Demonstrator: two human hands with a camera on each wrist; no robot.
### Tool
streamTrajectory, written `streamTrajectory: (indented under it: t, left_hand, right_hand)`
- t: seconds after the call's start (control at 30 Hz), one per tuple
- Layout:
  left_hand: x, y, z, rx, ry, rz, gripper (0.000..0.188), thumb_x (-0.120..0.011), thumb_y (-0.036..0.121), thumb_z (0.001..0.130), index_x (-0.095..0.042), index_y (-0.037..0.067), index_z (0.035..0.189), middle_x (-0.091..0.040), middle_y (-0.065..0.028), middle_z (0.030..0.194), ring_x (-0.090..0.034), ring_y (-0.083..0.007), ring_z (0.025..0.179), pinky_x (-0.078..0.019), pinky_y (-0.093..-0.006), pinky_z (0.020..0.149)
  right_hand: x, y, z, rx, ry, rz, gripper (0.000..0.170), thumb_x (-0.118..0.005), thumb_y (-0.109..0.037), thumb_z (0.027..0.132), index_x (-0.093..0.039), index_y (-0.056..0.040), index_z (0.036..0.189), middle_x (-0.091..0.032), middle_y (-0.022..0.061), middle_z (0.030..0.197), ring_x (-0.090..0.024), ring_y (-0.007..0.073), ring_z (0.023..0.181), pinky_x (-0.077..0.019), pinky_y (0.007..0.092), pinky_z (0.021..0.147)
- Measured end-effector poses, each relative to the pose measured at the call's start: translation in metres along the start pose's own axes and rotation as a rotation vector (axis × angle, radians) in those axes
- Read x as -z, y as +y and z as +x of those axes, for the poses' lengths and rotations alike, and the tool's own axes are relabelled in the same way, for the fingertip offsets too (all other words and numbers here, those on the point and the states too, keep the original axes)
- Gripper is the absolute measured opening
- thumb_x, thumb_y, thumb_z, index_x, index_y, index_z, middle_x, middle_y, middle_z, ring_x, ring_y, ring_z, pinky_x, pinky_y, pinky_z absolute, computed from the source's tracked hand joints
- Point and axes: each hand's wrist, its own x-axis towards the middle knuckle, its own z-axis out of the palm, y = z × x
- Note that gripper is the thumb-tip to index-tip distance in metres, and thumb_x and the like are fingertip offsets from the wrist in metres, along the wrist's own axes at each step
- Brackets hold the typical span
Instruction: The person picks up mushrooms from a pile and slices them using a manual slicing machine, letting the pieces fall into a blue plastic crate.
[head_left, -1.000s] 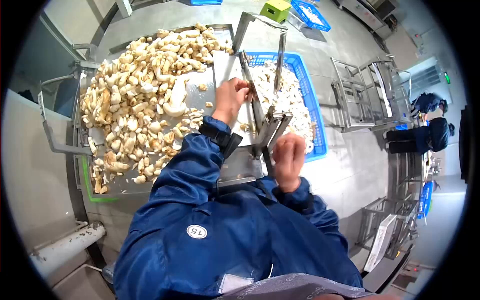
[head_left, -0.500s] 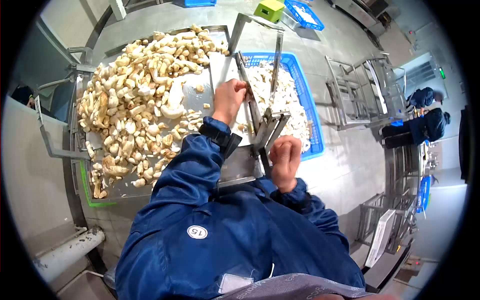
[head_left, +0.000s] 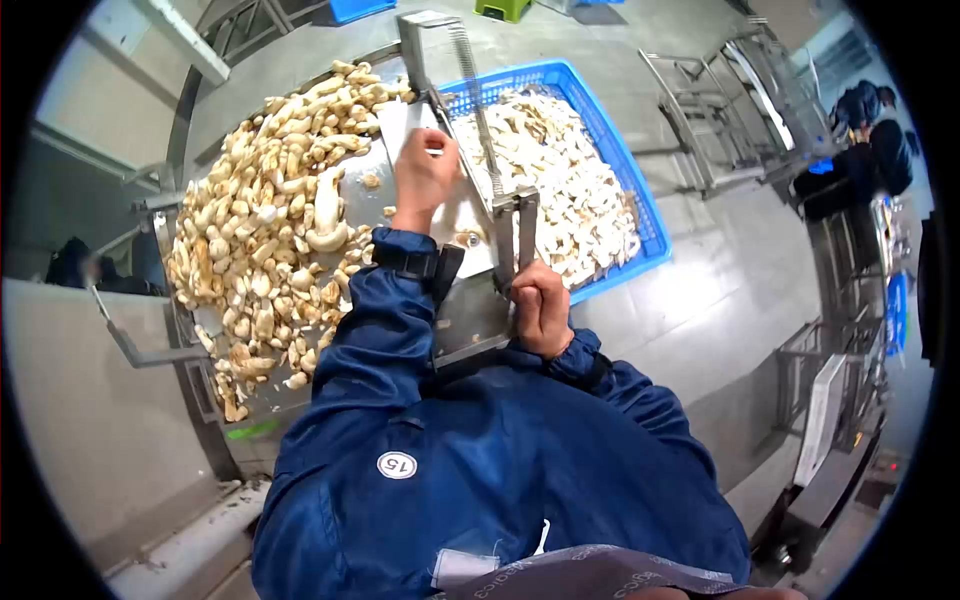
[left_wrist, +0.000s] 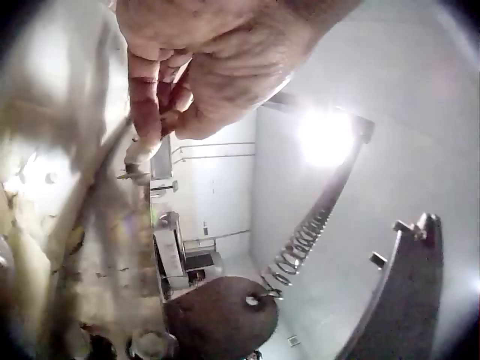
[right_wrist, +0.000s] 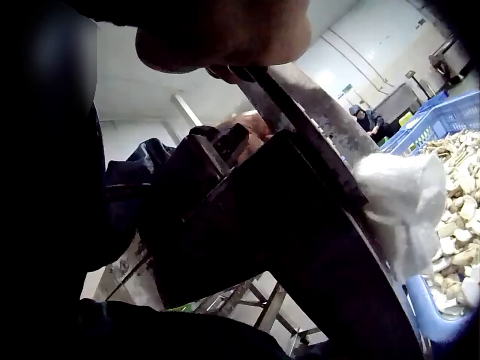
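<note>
My left hand [head_left: 427,170] is over the white board [head_left: 470,220], beside the long metal blade bar [head_left: 465,150]. In the left wrist view its thumb and fingers pinch a small pale mushroom piece [left_wrist: 141,152]. My right hand [head_left: 543,310] is curled round the near end of the metal lever [head_left: 526,228]; in the right wrist view the fingers [right_wrist: 225,37] wrap over that end. A coil spring [head_left: 476,110] joins the lever frame to an upright post [head_left: 412,60]. Small mushroom pieces lie on the board.
Many whole mushrooms [head_left: 270,210] cover the metal table left of the board. A blue basket [head_left: 655,225] of sliced mushrooms [head_left: 570,180] stands right of the lever. Metal racks [head_left: 700,125] and people [head_left: 880,150] are farther right.
The head view has turned, shifting the surroundings. My right hand has moved in closer to the blade bar along with the lever. My left hand stays over the board.
</note>
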Motion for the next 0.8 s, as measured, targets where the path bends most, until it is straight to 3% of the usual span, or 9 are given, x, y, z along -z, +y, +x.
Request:
streamTrajectory:
  t: [0.03, 0.07, 0.2, 0.37, 0.53, 0.63, 0.67, 0.7, 0.8]
  left_hand:
    - [0.000, 0.011, 0.001, -0.043, 0.070, 0.023, 0.023, -0.070, 0.019, 0.082, -0.061, 0.000, 0.091, -0.067, -0.0114, 0.080, -0.067, -0.0230, 0.068, -0.0529, -0.0318, 0.064]
    - [0.006, 0.048, -0.003, 0.050, -0.036, -0.117, 0.020, -0.069, 0.015, 0.085, -0.059, -0.001, 0.094, -0.066, -0.0090, 0.081, -0.067, -0.0177, 0.072, -0.0518, -0.0267, 0.061]
    - [0.015, 0.060, 0.009, 0.058, -0.356, -0.248, 0.045, -0.064, 0.012, 0.091, -0.048, -0.003, 0.131, -0.054, -0.0167, 0.122, -0.063, -0.0190, 0.096, -0.0596, -0.0287, 0.070]
    - [0.090, 0.066, 0.007, 0.169, -0.176, 0.142, 0.035, -0.068, 0.017, 0.089, -0.062, 0.002, 0.120, -0.065, -0.0095, 0.107, -0.065, -0.0179, 0.091, -0.0573, -0.0296, 0.069]
    - [0.184, 0.045, -0.017, 0.025, 0.013, 0.662, 0.025, -0.068, 0.020, 0.087, -0.068, 0.002, 0.105, -0.070, -0.0123, 0.093, -0.067, -0.0190, 0.079, -0.0517, -0.0313, 0.069]
    - [0.198, 0.062, -0.042, 0.138, 0.047, 0.751, 0.022, -0.067, 0.021, 0.087, -0.069, 0.001, 0.098, -0.071, -0.0122, 0.083, -0.068, -0.0217, 0.073, -0.0510, -0.0315, 0.066]
    - [0.198, 0.062, -0.047, 0.083, 0.071, 0.815, 0.021, -0.067, 0.021, 0.087, -0.070, 0.002, 0.095, -0.071, -0.0137, 0.081, -0.069, -0.0240, 0.073, -0.0508, -0.0326, 0.065]
    - [0.202, 0.055, -0.051, 0.026, 0.057, 0.826, 0.021, -0.066, 0.023, 0.086, -0.070, 0.003, 0.093, -0.069, -0.0150, 0.081, -0.068, -0.0282, 0.073, -0.0507, -0.0357, 0.066]
    - [0.198, 0.054, -0.056, 0.113, 0.058, 0.947, 0.022, -0.066, 0.025, 0.086, -0.071, 0.006, 0.096, -0.070, -0.0126, 0.086, -0.067, -0.0275, 0.078, -0.0507, -0.0364, 0.069]
  right_hand:
    - [0.001, -0.001, 0.002, 0.008, -0.013, -0.003, 0.010, -0.053, -0.012, 0.096, -0.054, -0.0024, 0.096, -0.053, 0.0120, 0.073, -0.049, 0.0257, 0.063, -0.0395, 0.0350, 0.059]
    - [0.002, -0.002, 0.003, 0.016, -0.030, -0.004, 0.009, -0.054, -0.011, 0.096, -0.054, -0.0026, 0.097, -0.053, 0.0123, 0.074, -0.049, 0.0266, 0.063, -0.0396, 0.0357, 0.059]
    - [0.007, -0.003, 0.006, 0.011, -0.101, -0.010, 0.006, -0.056, -0.006, 0.094, -0.054, -0.0040, 0.099, -0.054, 0.0121, 0.076, -0.049, 0.0284, 0.063, -0.0393, 0.0370, 0.057]
    - [0.007, -0.002, 0.007, 0.046, -0.086, 0.006, 0.011, -0.058, -0.005, 0.092, -0.054, -0.0060, 0.102, -0.054, 0.0123, 0.075, -0.050, 0.0287, 0.061, -0.0403, 0.0361, 0.055]
    - [0.008, 0.002, 0.007, 0.050, -0.103, 0.016, 0.011, -0.058, -0.004, 0.091, -0.055, -0.0057, 0.101, -0.054, 0.0127, 0.075, -0.051, 0.0308, 0.061, -0.0407, 0.0369, 0.054]
    - [0.008, 0.003, 0.005, 0.034, -0.094, 0.019, 0.007, -0.058, -0.005, 0.091, -0.056, -0.0035, 0.098, -0.055, 0.0134, 0.076, -0.053, 0.0306, 0.065, -0.0421, 0.0372, 0.058]
    - [0.008, 0.002, 0.004, 0.035, -0.084, 0.017, 0.007, -0.057, -0.005, 0.091, -0.056, -0.0030, 0.097, -0.055, 0.0134, 0.076, -0.053, 0.0304, 0.066, -0.0424, 0.0371, 0.059]
    - [0.005, 0.002, 0.005, 0.041, -0.079, 0.023, 0.006, -0.057, -0.006, 0.092, -0.056, -0.0024, 0.097, -0.055, 0.0135, 0.076, -0.054, 0.0301, 0.068, -0.0427, 0.0370, 0.060]
    - [0.001, 0.008, -0.001, 0.079, -0.031, 0.042, 0.009, -0.052, -0.010, 0.096, -0.053, -0.0020, 0.100, -0.054, 0.0113, 0.075, -0.050, 0.0245, 0.065, -0.0411, 0.0330, 0.061]
